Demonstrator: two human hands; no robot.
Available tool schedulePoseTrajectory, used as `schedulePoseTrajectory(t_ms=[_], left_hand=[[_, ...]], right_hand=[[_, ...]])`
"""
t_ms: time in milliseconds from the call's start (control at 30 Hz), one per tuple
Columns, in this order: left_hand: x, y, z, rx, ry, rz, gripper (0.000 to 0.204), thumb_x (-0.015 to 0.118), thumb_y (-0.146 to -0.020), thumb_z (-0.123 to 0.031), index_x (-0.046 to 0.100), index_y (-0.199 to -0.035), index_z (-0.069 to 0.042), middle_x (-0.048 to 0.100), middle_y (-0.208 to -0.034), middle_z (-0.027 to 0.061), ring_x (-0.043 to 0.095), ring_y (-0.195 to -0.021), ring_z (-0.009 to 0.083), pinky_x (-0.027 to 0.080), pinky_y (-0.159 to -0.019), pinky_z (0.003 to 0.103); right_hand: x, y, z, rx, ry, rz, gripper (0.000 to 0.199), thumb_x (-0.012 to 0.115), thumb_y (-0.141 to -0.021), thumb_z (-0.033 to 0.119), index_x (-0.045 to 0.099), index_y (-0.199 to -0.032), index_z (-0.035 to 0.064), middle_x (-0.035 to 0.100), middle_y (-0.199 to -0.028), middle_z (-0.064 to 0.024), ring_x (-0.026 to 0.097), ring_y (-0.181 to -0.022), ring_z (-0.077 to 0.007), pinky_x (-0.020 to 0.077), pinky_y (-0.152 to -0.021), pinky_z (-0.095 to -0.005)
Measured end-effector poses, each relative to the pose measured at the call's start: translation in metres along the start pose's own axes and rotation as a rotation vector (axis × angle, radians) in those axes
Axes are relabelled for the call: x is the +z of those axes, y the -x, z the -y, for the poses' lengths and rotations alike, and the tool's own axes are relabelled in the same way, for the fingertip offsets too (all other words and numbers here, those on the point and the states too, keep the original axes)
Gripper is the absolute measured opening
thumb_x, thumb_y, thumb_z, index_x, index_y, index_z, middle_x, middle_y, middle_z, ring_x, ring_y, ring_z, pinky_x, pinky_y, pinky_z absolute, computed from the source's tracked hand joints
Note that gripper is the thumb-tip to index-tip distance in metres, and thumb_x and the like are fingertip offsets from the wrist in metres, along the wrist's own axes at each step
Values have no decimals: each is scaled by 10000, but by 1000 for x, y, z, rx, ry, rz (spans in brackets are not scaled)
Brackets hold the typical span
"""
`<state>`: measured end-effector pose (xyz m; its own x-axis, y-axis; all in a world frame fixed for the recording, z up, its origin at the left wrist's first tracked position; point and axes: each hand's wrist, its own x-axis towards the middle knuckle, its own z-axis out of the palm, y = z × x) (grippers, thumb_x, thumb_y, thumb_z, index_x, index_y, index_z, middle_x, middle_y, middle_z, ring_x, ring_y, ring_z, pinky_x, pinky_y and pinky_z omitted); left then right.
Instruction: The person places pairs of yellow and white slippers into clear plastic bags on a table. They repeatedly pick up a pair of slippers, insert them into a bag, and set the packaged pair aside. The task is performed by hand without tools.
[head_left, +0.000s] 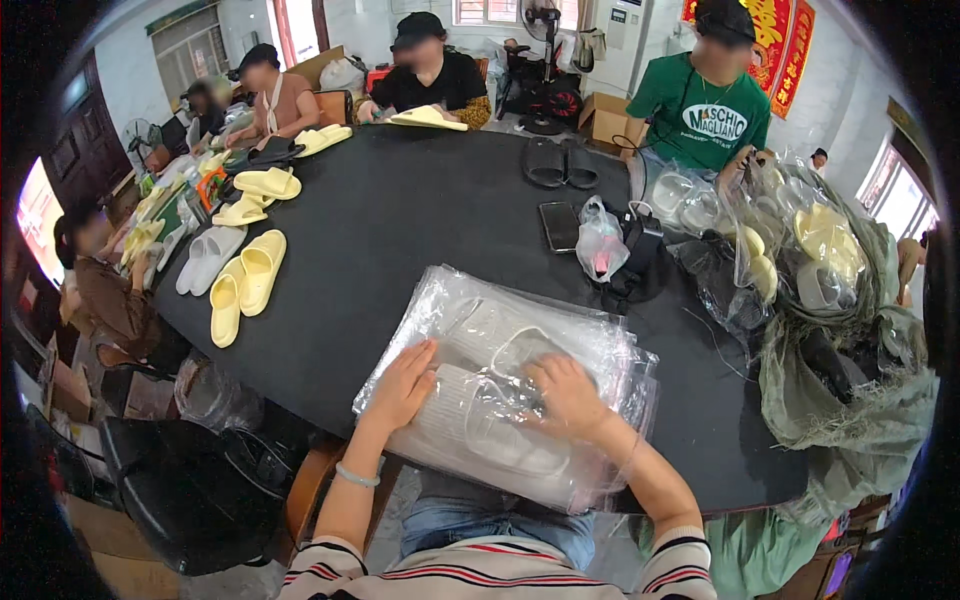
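Observation:
A pair of light grey slippers [468,404] lies side by side in clear plastic on a stack of transparent bags [590,330] at the table's near edge. My left hand [402,385] rests with fingers stretched out along the left side of the slippers. My right hand [570,395] lies over their right part, near the straps, fingers apart and slightly bent. Plastic film crosses close to my right wrist; I cannot tell whether that hand is inside the bag or on top of it.
Yellow slippers [262,270] and grey slippers [210,258] line the black table's [400,210] left side. A phone [559,227], a small plastic bag [600,240] and black slippers [545,163] lie beyond the stack. Bagged slippers [828,245] fill a green sack [835,400] at right. Several people sit around.

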<state>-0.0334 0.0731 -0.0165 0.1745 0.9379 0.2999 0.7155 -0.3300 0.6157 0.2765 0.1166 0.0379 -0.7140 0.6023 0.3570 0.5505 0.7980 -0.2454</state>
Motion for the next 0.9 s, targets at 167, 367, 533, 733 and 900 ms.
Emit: schedulePoseTrajectory(t_ms=[167,367,533,733,900], left_hand=[[1,2,2,-7,-81,21,531,350,-1026,-300,386,-1453,12,399,-1501,195,352,-1406,328,199,-1188,447],[7,1,-3,-120,-215,68,542,269,-1046,-313,359,-1473,8,383,-1521,159,329,-1425,286,131,-1200,446],[15,1,1,-98,-369,77,608,341,-1020,-381,347,-1470,28,370,-1527,169,307,-1438,284,114,-1202,469],[11,1,-11,-87,-488,127,902,518,-890,-610,309,-1482,37,318,-1545,204,242,-1467,292,81,-1205,490],[11,-2,-18,-122,-528,154,1002,544,-829,-696,308,-1489,21,293,-1554,215,214,-1477,296,59,-1209,486]], right_hand=[[36,-37,2,-84,-139,27,458,648,-869,345,591,-1161,-3,609,-1178,-196,524,-1201,-351,318,-1093,-505],[37,-21,-16,1,-72,58,345,627,-859,263,624,-1079,-2,605,-1198,-210,519,-1216,-358,275,-1124,-543],[10,69,-55,167,-7,216,427,629,-842,218,564,-1214,18,579,-1283,-203,456,-1297,-365,229,-1145,-565],[-60,183,-75,547,-172,67,588,521,-670,-119,585,-1228,55,567,-1276,-207,438,-1282,-410,150,-1192,-548],[-116,263,-103,938,-477,-618,415,548,-886,-19,547,-1300,-36,649,-1195,-100,607,-1094,-189,473,-954,-320]])
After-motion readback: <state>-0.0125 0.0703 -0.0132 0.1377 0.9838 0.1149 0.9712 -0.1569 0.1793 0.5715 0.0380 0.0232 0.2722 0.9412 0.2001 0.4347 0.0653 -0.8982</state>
